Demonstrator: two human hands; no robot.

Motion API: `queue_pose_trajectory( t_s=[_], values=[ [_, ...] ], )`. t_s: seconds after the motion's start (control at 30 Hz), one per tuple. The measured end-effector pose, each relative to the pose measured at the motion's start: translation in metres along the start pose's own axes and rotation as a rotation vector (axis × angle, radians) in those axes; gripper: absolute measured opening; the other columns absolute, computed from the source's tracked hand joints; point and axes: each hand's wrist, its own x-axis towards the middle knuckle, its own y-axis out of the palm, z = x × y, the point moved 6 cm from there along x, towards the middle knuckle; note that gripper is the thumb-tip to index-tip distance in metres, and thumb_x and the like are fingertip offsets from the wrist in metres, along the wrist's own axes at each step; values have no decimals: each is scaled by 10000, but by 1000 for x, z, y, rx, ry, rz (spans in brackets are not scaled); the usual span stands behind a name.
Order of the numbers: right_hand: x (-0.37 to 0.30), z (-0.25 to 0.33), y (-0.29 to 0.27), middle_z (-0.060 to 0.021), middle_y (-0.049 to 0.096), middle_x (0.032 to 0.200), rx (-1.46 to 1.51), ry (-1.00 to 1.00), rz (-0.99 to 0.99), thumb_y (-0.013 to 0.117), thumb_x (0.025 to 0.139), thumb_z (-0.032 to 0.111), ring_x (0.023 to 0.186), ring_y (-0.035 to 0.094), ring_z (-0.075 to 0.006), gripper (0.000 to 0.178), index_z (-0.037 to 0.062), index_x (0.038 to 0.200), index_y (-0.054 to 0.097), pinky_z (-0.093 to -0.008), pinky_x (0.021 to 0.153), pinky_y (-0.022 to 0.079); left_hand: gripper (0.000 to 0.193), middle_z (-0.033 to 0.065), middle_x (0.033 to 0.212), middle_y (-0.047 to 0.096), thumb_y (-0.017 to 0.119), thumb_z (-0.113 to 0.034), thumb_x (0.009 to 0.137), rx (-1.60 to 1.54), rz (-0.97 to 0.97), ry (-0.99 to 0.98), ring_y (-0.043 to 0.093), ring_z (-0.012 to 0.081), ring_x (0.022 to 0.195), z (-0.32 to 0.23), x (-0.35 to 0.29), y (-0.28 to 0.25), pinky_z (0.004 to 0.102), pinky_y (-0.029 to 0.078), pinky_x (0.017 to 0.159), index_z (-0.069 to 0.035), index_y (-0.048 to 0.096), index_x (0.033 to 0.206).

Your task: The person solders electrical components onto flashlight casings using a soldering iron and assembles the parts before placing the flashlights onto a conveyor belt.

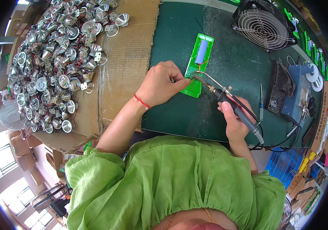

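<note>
My right hand (235, 119) grips the black and grey handle of a soldering iron (244, 115), with a thin metal tube fixed alongside it. Its tip reaches over the lower half of a bright green plastic housing (190, 90) on the bench. Inside the housing's upper half lies a blue cylindrical battery cell (201, 52), with an orange wire near its lower end. My left hand (162, 82), a red string bracelet on its wrist, is closed in a pinch at the housing's left side, close to the iron's tip. What its fingers hold is mostly hidden.
A large heap of silvery lamp reflectors (52, 65) with red wires covers the cardboard (125, 50) at left. A black fan with a wire grille (263, 28) stands at the far right. Nearer are a blue solder station (296, 88) with white reels and a thin screwdriver (261, 103).
</note>
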Motion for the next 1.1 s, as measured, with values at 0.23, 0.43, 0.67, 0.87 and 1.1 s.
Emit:
queue_pose_trajectory(
  t_s=[0.23,0.43,0.67,0.87,1.1],
  values=[
    [-2,5,-11,-164,671,818,24,-2,-46,687,795,12,703,659,-169,250,-68,1014,596,-241,622,523,156,46,789,581,721,-144,776,-27,-6,-17,550,124,671,0,-1,-2,269,420,593,-2,679,728],
    [-5,2,-16,-172,669,822,32,5,-60,682,801,20,708,660,-179,246,-70,1012,592,-252,639,530,134,33,703,597,707,-143,795,-15,-16,-37,546,114,590,-2,3,-6,258,413,529,-16,687,756],
    [2,2,-43,-174,666,827,23,-35,-178,647,827,22,702,654,-175,237,-80,1030,582,-266,647,545,470,34,711,625,636,-118,786,743,-112,451,621,186,618,-32,33,-20,315,479,550,-206,562,1242],
    [-2,10,-61,-179,659,861,-24,-116,-229,646,828,25,715,659,-183,251,-91,1039,571,-272,662,555,415,38,774,575,713,-156,691,984,44,560,620,212,746,-59,33,7,338,482,636,-153,595,1089],
    [2,18,-70,-183,646,864,-1,-155,-264,635,818,15,717,660,-200,253,-98,1036,570,-286,659,565,287,93,819,630,700,-92,770,248,-186,385,630,221,733,-41,-1,-11,310,496,627,-55,661,1052]
  ],
)
